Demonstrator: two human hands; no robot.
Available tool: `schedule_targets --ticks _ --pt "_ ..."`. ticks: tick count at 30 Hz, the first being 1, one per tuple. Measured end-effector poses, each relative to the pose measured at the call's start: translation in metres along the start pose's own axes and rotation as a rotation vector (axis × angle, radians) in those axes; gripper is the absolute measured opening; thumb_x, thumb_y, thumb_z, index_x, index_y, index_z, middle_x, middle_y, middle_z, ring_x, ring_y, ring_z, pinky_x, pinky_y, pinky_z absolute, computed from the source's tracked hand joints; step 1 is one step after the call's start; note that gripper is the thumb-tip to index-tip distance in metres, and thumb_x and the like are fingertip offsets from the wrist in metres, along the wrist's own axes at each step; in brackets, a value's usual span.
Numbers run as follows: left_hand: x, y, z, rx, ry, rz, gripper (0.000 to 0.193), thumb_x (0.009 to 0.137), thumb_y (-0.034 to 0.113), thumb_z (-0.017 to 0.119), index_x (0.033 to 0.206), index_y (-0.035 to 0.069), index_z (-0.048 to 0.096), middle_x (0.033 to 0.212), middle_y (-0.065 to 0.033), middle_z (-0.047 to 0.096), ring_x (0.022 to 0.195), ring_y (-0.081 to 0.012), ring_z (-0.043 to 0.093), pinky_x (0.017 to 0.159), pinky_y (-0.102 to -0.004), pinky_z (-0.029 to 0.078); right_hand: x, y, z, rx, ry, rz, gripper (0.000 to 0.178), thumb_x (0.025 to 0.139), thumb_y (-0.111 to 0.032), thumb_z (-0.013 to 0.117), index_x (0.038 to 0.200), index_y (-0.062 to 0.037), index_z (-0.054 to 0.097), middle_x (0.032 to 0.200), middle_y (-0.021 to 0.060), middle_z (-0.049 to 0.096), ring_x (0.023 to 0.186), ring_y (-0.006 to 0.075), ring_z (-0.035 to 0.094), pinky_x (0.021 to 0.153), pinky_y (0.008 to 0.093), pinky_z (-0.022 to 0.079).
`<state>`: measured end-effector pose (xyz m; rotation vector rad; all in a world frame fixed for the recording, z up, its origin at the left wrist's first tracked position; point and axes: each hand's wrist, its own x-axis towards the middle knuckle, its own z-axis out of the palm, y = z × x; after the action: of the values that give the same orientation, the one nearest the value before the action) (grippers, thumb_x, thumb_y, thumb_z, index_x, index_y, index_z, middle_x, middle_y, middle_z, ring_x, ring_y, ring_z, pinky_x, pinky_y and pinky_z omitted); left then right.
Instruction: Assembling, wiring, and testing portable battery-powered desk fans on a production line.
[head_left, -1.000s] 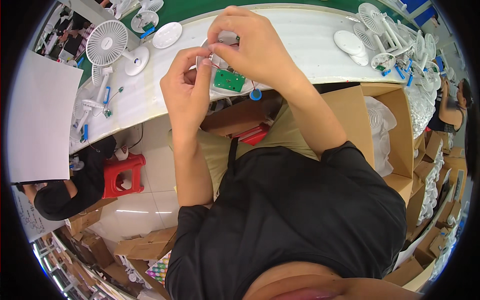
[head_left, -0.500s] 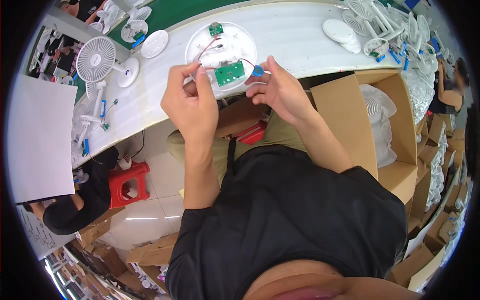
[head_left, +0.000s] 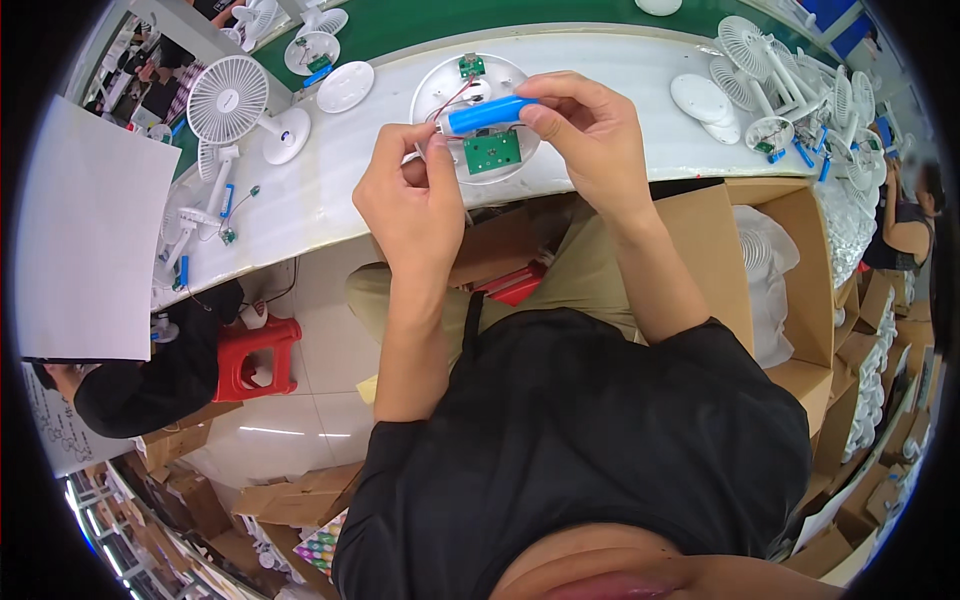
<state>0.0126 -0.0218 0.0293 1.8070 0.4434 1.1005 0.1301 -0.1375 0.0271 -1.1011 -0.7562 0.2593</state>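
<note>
A blue cylindrical battery [head_left: 487, 116] lies almost level above a round white fan base [head_left: 425, 92] on the bench. My right hand [head_left: 590, 135] grips its right end between thumb and fingers. At the other end, my left hand [head_left: 415, 195] is closed in a pinch, with thin red wire [head_left: 458, 97] running to its fingertips; exactly what is pinched is partly hidden. Just below the battery sits a green circuit board [head_left: 493, 152] with several small holes. A smaller green board [head_left: 471, 66] is at the far edge of the base.
White fans [head_left: 228, 100] stand on the left of the bench, and more [head_left: 750, 50] crowd its right. White round plates [head_left: 346, 87] lie near both groups. An open cardboard box [head_left: 700, 240] adjoins the bench at right. A red stool [head_left: 258, 358] is at lower left.
My right hand, open beside the blue battery before, now grips it, and the battery lies crosswise. My left hand keeps its pinch. The whole view has shifted slightly.
</note>
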Motion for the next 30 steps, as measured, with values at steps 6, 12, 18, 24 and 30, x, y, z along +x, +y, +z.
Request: schedule_targets --ticks 6,12,18,24,30 --pt "0.008 -0.006 -0.003 -0.017 -0.021 0.027 0.006 0.085 0.003 0.063 0.089 -0.002 0.061 0.073 -0.0068 0.061 0.055 -0.0095 0.051 0.049 -0.0218 0.041 0.006 0.012 -0.001 -0.390 -0.016 -0.196 0.018 0.080 0.002 0.072 0.097 -0.0042 0.074 0.100 0.0060 0.061 0.083 0.0133 0.054 0.071 0.0202 0.045" --pt "0.008 -0.010 -0.002 -0.059 0.010 -0.071 0.015 0.088 0.010 0.070 0.088 -0.001 0.060 0.080 -0.0073 0.063 0.064 -0.0089 0.052 0.059 -0.0190 0.044 0.005 0.024 0.012 -0.450 0.085 -0.252 0.014 0.081 0.000 0.072 0.093 -0.0056 0.075 0.100 0.0053 0.059 0.084 0.0123 0.051 0.071 0.0196 0.043" --pt "0.014 -0.014 -0.003 -0.089 0.058 -0.040 0.019 0.087 0.014 0.072 0.085 -0.001 0.059 0.077 -0.0059 0.061 0.060 -0.0081 0.049 0.054 -0.0194 0.043 0.001 0.015 0.012 -0.211 0.016 0.064 0.014 0.082 0.000 0.071 0.095 -0.0029 0.074 0.107 0.0057 0.055 0.090 0.0133 0.051 0.076 0.0210 0.044" --pt "0.009 -0.011 -0.004 -0.105 0.079 -0.083 0.019 0.088 0.013 0.072 0.086 0.000 0.059 0.081 -0.0071 0.063 0.065 -0.0084 0.052 0.060 -0.0189 0.044 -0.002 0.018 0.013 -0.009 -0.043 0.065 0.018 0.083 0.003 0.066 0.100 -0.0003 0.071 0.112 0.0063 0.055 0.092 0.0153 0.053 0.078 0.0222 0.047" --pt "0.005 -0.012 -0.004 -0.104 0.090 -0.081 0.016 0.088 0.010 0.070 0.088 0.000 0.059 0.083 -0.0078 0.063 0.067 -0.0084 0.053 0.061 -0.0186 0.044 -0.002 0.024 0.005 -0.060 -0.139 0.039 0.023 0.083 0.004 0.063 0.105 0.0006 0.067 0.117 0.0081 0.054 0.093 0.0168 0.055 0.077 0.0222 0.049"
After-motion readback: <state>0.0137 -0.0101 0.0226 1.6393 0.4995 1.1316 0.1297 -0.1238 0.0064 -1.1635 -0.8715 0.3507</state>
